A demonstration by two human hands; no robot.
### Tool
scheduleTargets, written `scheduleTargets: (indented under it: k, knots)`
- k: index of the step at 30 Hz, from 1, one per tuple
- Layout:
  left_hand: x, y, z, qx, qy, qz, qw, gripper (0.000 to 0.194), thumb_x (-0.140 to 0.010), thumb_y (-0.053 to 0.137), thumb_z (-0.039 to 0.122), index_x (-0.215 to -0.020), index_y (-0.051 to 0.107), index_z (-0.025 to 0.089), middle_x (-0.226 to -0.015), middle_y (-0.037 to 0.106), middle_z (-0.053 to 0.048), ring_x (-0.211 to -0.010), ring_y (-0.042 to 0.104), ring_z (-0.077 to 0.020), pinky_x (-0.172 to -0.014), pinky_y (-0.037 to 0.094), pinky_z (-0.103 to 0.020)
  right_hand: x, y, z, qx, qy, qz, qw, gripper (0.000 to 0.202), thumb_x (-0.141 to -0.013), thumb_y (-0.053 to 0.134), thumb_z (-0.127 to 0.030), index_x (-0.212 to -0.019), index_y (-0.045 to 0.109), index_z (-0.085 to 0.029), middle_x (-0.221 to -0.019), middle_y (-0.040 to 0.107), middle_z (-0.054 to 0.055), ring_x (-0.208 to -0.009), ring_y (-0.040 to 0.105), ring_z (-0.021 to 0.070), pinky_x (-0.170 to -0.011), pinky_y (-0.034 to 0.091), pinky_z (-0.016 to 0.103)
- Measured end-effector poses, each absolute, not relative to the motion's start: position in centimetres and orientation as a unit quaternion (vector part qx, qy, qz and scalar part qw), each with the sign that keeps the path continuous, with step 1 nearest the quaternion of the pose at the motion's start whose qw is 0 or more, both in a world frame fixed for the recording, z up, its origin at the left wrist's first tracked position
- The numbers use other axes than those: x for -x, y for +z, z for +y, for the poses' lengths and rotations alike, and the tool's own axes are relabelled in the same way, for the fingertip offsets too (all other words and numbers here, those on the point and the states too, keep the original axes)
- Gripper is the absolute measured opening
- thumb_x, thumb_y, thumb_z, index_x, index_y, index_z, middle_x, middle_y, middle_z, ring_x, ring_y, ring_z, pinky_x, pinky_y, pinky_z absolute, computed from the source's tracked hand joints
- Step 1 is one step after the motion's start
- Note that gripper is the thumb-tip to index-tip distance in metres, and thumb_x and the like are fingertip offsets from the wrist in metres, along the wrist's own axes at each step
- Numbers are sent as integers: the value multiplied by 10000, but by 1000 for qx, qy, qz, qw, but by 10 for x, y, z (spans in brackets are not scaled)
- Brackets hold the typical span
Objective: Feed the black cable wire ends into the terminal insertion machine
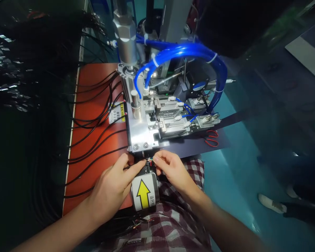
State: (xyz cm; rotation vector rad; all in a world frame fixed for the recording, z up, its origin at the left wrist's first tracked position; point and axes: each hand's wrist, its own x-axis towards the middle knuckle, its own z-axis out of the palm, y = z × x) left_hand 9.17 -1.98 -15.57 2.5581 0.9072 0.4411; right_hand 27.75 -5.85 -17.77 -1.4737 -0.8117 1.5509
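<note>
Left hand [110, 187]: fingers pressed near the wire ends [149, 160] | right hand [173, 171]: thumb and finger pinched at them; exact grip unclear | wires: at the machine's [140, 131] front edge, above the yellow arrow [143, 194]; likely light, floppy, fragile; best held by the sleeve

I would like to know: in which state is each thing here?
Right hand: fingertips pinched at thin wires
Left hand: one fingertip at the wires
Blue tubes: bundled, arched
Black cables: spread out
Scissors: lying down, blades not clear
</note>
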Motion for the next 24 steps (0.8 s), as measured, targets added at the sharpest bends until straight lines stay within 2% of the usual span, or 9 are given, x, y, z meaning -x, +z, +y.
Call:
scheduleTargets:
  k: [11,24]
  knots:
    - [-90,-157,-22,-916,150,327,176,347,-884,390,111,-1169,576,177,-884,495,-61,-642,564,-128,-576,519,-243,-276,-176,-58,605,602,-336,398,215,-818,539,-351,-692,502,-181,-515,497,-49,-484,448,106,-512,344,248]
    - [-89,-157,-21,-927,129,319,147,380,-889,377,115,-1212,557,203,-899,508,-77,-671,579,-170,-548,514,-279,-278,-176,-58,614,592,-363,374,200,-852,501,-342,-731,511,-183,-534,513,-44,-498,480,116,-513,365,247]
